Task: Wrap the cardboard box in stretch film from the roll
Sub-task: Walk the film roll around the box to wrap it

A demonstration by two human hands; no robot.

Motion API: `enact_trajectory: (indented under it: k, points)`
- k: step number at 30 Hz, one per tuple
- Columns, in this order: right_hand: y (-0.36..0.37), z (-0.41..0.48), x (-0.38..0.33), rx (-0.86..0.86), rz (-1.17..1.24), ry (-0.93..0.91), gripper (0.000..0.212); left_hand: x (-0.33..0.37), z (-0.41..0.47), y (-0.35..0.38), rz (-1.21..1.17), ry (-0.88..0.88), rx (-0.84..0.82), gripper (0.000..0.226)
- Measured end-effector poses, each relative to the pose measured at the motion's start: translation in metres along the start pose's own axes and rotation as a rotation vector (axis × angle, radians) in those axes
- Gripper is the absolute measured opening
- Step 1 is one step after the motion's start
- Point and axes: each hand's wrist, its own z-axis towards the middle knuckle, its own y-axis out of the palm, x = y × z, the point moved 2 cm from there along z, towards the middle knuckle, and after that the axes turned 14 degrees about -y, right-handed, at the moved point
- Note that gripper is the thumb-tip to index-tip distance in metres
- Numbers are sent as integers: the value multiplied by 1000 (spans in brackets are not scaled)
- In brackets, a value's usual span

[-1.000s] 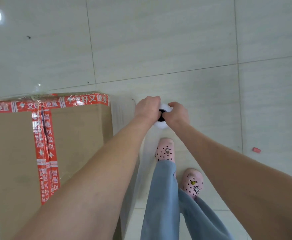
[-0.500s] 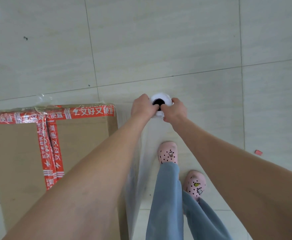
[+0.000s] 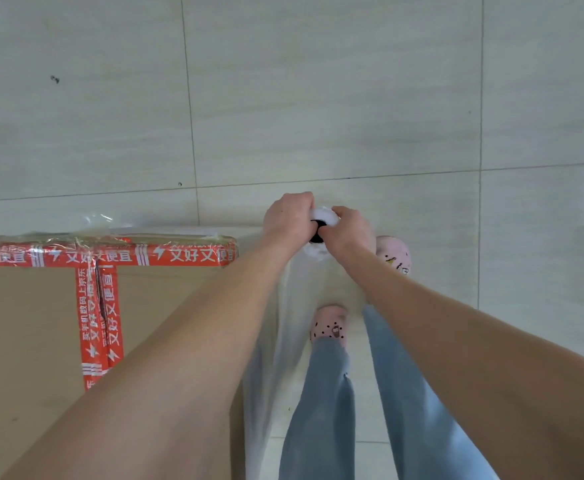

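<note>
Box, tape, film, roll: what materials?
Box: matte brown cardboard, likely. Tape: glossy red plastic by its glints, white print. Film: thin clear plastic, see-through, streaky sheen. Roll: wound film, milky white; dark core, material unclear.

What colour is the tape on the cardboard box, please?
The tape on the cardboard box is orange-red with white characters, seen in the head view.

Ahead and to my right the floor (image 3: 352, 98) lies open. On my left the cardboard box (image 3: 34, 341) blocks the way, and the stretched film (image 3: 276, 348) walls off the narrow gap between its right side and my legs (image 3: 321, 393).
</note>
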Motion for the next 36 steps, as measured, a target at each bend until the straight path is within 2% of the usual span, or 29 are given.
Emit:
enact_trajectory:
  k: [5, 8, 10, 13, 17, 22, 27, 32, 36]
  points:
    - [-3, 28, -41, -11, -150, -100, 42, -26, 22, -17, -202, -249, 23, 7]
    - [2, 37, -51, 17, -146, -147, 47, -36, 28, -20, -351, -376, 19, 20]
    - [7, 40, -52, -24, -60, -95, 48, -37, 31, -22, -385, -424, -8, 23]
    - [5, 47, -57, -44, 88, 1, 48, -32, 37, -26, -361, -415, -62, 24]
    - [1, 54, -59, -76, 68, 4, 51, -20, 46, -31, -210, -272, -13, 18]
    - [-7, 66, -62, -106, 8, -59, 27, -10, 62, -41, -101, -215, 34, 18]
    - [-12, 79, -85, -143, -177, -156, 24, -23, 70, -52, -193, -294, 47, 9]
    - [4, 92, -120, -156, -149, -249, 47, -60, 80, -73, -313, -515, 70, 18]
    - [29, 95, -132, -286, -28, -207, 43, -88, 86, -81, -342, -640, 63, 23]
